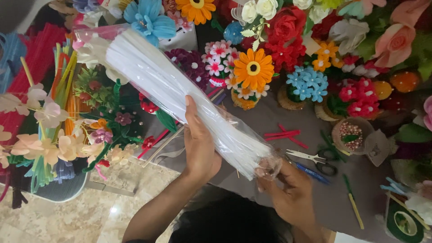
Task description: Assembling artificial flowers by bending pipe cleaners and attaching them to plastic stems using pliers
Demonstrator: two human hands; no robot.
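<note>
The left hand (200, 144) clasped the middle of a long, crinkly clear plastic bag of white pipe cleaners (166, 85), slanting from ten to four o'clock, while the right hand (292, 193) pinched its gathered lower end above the grey table (270, 119).

From here I can't see the right hand's (294, 198) fingertips, buried under the bag's (180, 92) crumpled end; its grip (palm side hidden) stays unclear, and the green tape roll (405, 223) is cropped.
</note>
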